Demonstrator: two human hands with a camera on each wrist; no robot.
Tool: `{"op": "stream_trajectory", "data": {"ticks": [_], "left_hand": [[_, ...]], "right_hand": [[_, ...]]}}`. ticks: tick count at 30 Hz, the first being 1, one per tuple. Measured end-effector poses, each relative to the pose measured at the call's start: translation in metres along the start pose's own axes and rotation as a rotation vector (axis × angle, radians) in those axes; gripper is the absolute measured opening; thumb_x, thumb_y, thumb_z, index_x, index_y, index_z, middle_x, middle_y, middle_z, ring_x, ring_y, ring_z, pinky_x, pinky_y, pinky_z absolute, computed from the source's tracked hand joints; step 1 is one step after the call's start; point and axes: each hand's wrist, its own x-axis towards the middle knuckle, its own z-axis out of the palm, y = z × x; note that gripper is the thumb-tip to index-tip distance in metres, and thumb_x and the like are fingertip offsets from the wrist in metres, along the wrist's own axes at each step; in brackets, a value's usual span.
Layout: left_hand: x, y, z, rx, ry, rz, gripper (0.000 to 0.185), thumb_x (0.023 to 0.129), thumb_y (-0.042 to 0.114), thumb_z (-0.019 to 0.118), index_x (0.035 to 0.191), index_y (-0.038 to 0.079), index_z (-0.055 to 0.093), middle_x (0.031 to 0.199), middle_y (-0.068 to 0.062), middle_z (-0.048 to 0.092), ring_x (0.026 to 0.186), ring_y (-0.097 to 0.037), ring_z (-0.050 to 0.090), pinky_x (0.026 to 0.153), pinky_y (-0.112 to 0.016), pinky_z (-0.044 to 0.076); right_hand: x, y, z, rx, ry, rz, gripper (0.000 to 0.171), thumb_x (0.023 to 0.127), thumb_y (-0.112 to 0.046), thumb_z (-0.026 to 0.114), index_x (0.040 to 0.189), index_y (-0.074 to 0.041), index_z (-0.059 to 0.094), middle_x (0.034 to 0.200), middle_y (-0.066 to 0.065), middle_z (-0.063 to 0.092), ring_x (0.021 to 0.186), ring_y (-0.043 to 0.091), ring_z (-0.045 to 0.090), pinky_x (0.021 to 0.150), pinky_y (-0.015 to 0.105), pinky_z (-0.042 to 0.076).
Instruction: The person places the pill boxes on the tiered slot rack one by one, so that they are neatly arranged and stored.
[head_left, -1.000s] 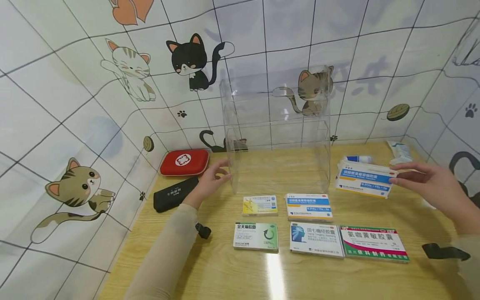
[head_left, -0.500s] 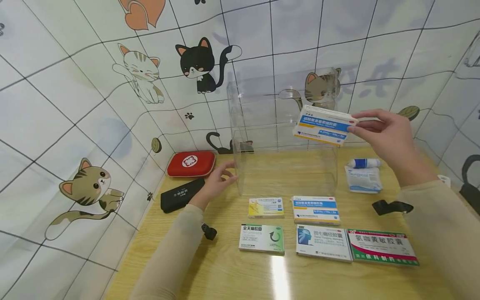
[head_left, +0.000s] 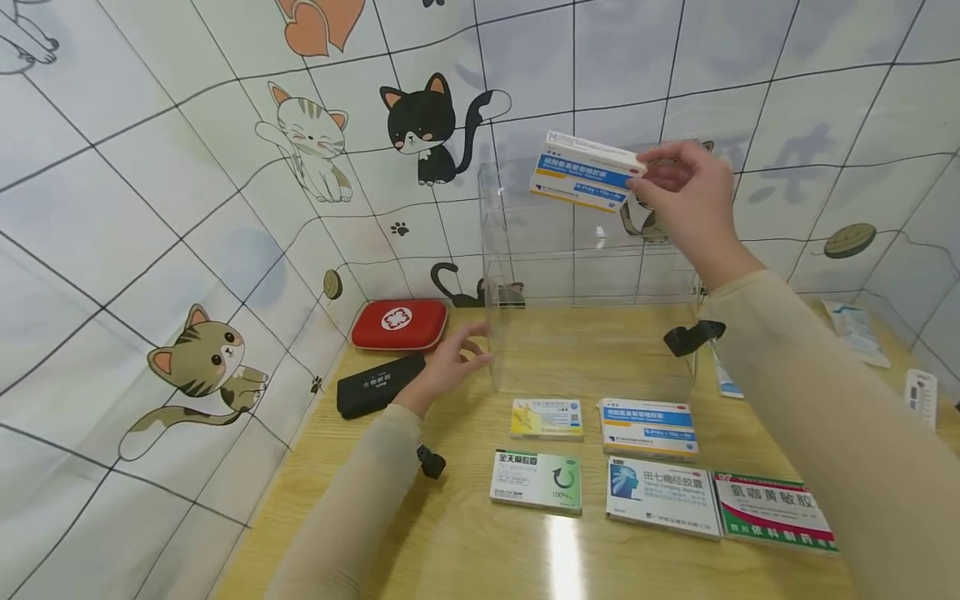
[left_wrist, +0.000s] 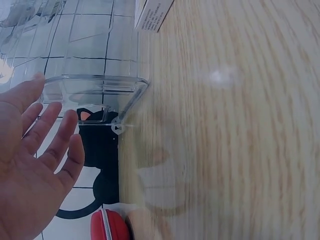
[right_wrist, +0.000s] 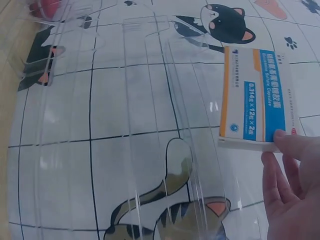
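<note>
My right hand (head_left: pixel 678 196) pinches a blue-and-white medicine box (head_left: pixel 587 172) by its end and holds it in the air just above the top of the clear acrylic shelf unit (head_left: pixel 592 275). In the right wrist view the box (right_wrist: pixel 257 97) shows beside the clear shelf (right_wrist: pixel 125 125), with my fingers (right_wrist: pixel 287 175) at its end. My left hand (head_left: pixel 450 362) rests with straight fingers against the shelf's lower left corner; in the left wrist view the hand (left_wrist: pixel 35 160) is open beside the clear wall (left_wrist: pixel 95 87).
Several medicine boxes lie in two rows in front of the shelf, such as a green one (head_left: pixel 536 481) and a red-and-green one (head_left: pixel 772 510). A red first-aid pouch (head_left: pixel 400 325) and a black case (head_left: pixel 378 384) sit left. Packets lie at the right.
My right hand lifted the blue-and-white box from the table's right side, up and leftward to above the shelf's top. The left hand stayed at the shelf's corner.
</note>
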Motion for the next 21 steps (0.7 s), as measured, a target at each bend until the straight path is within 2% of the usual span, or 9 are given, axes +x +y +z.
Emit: {"op": "stream_trajectory", "data": {"ticks": [5, 9, 13, 17, 21], "left_hand": [[0.001, 0.002, 0.003, 0.018, 0.003, -0.016, 0.057, 0.099, 0.022, 0.071, 0.151, 0.022, 0.047, 0.147, -0.005, 0.055, 0.110, -0.021, 0.065, 0.092, -0.039, 0.053], [-0.002, 0.003, 0.002, 0.015, -0.001, -0.017, 0.057, 0.099, 0.020, 0.071, 0.151, 0.021, 0.047, 0.148, -0.008, 0.055, 0.109, -0.021, 0.066, 0.091, -0.039, 0.054], [-0.003, 0.003, 0.002, 0.006, -0.019, -0.016, 0.058, 0.099, 0.021, 0.071, 0.151, 0.018, 0.046, 0.150, -0.013, 0.053, 0.109, -0.022, 0.066, 0.091, -0.039, 0.055], [-0.001, 0.000, 0.004, 0.024, -0.016, -0.026, 0.059, 0.099, 0.024, 0.071, 0.152, 0.017, 0.046, 0.149, -0.005, 0.054, 0.111, -0.020, 0.065, 0.095, -0.041, 0.055], [-0.001, 0.001, 0.003, 0.046, -0.009, -0.034, 0.061, 0.100, 0.026, 0.071, 0.153, 0.017, 0.045, 0.149, 0.000, 0.054, 0.113, -0.019, 0.065, 0.099, -0.044, 0.055]], "right_hand": [[0.023, -0.007, 0.020, -0.042, 0.043, -0.001, 0.030, 0.091, -0.022, 0.079, 0.120, -0.024, 0.071, 0.121, -0.001, 0.075, 0.101, 0.007, 0.070, 0.093, 0.019, 0.057], [0.036, -0.008, 0.039, -0.129, 0.041, -0.063, 0.030, 0.095, -0.024, 0.076, 0.124, -0.026, 0.070, 0.131, -0.003, 0.067, 0.108, 0.009, 0.069, 0.096, 0.021, 0.056], [0.042, -0.005, 0.054, -0.216, 0.015, -0.128, 0.029, 0.097, -0.024, 0.073, 0.126, -0.021, 0.069, 0.134, -0.003, 0.061, 0.113, 0.012, 0.069, 0.095, 0.022, 0.056], [0.044, -0.003, 0.063, -0.290, -0.030, -0.149, 0.029, 0.100, -0.024, 0.070, 0.128, -0.017, 0.069, 0.134, 0.000, 0.063, 0.113, 0.015, 0.068, 0.097, 0.024, 0.056], [0.044, 0.000, 0.066, -0.305, -0.086, -0.129, 0.033, 0.102, -0.027, 0.067, 0.135, -0.023, 0.067, 0.139, -0.002, 0.065, 0.121, 0.013, 0.067, 0.104, 0.027, 0.054]]}}
